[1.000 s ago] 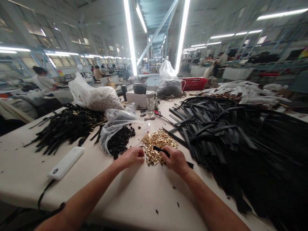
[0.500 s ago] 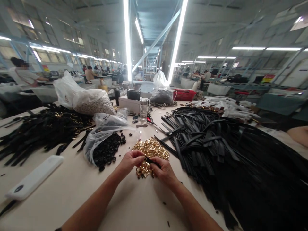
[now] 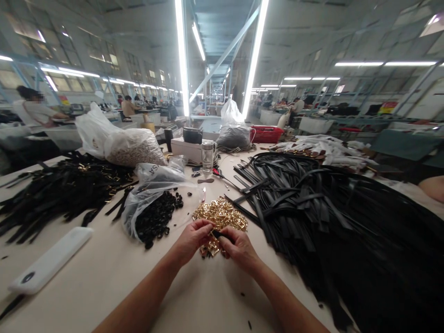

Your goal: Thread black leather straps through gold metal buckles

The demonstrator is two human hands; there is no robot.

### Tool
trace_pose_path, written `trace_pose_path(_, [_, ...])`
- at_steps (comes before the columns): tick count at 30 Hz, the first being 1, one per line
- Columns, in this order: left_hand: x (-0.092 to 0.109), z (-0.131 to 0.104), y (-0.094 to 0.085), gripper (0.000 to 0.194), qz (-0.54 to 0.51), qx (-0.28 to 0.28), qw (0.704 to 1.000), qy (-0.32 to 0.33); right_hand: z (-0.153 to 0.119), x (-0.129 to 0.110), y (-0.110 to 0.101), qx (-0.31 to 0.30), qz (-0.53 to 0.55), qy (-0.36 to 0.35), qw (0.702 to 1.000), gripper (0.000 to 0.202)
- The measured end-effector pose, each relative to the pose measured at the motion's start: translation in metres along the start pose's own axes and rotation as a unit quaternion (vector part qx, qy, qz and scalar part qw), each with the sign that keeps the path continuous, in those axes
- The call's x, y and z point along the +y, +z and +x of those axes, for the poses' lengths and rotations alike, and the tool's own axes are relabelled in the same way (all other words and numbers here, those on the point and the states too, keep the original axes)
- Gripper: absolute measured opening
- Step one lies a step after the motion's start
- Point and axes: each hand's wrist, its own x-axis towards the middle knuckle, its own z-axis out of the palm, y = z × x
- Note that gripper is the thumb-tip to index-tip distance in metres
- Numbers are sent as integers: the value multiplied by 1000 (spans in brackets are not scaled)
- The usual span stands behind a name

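Note:
Both hands meet over a pile of gold metal buckles (image 3: 222, 212) in the middle of the table. My right hand (image 3: 239, 247) is closed on a short black strap piece (image 3: 217, 234). The fingers of my left hand (image 3: 192, 238) are pinched at the strap's left end, where a small gold piece seems to show; its shape is too small to tell. Left of the buckles, black loops (image 3: 157, 217) spill from a clear plastic bag (image 3: 130, 210). Long black straps (image 3: 294, 203) lie heaped on the right.
Black straps with gold buckles (image 3: 65, 185) and a white device (image 3: 52, 261) lie at left. Behind are a filled plastic bag (image 3: 133, 148), a glass jar (image 3: 207, 159), red-handled scissors (image 3: 220, 174) and a red basket (image 3: 267, 134). A person (image 3: 34, 108) sits at far left.
The view has shifted slightly. My hands remain together over the buckles, with the fingers moved a little around the black strap piece and more of its left end showing.

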Motion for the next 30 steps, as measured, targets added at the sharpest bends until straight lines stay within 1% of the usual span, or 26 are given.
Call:
trace_pose_path(3, [1,-1,0,32,-4,-15,1000,-6,0,-1,-1,10,-11,1,1000,13])
trace_pose_path(6, [-1,-2,1,33,4,-24,1000,2,0,-2,-1,14,-19,-4,1000,12])
trace_pose_path(10, [-7,-1,4,32,48,-11,998,28,0,-2,-1,16,-32,-18,999,11])
trace_pose_path(12, [-8,-1,5,33,42,-2,999,25,-1,-3,-1,13,-37,-21,999,12])
trace_pose_path(14, [-7,-1,4,34,17,6,1000,8,-3,-6,-2,-6,-49,-23,999,14])
trace_pose_path(17, [-4,-1,3,37,-25,17,999,-18,-5,-11,-5,-61,-68,-11,996,16])
trace_pose_path(19, [-4,-2,4,37,-45,23,998,-27,-6,-14,-6,-82,-78,-6,994,17])
trace_pose_path(21, [-6,-2,7,35,-52,13,998,-26,-7,-14,-5,-76,-103,-18,992,17])
trace_pose_path(25, [-12,-2,14,33,-46,-25,998,-15,-7,-11,-3,-35,-173,-70,982,15])
trace_pose_path(28, [-15,-1,15,36,-39,-6,999,-5,-6,-9,-2,-23,-196,-90,976,16])
trace_pose_path(30, [-16,-1,14,38,-28,3,1000,5,-6,-8,-2,-22,-198,-84,976,21])
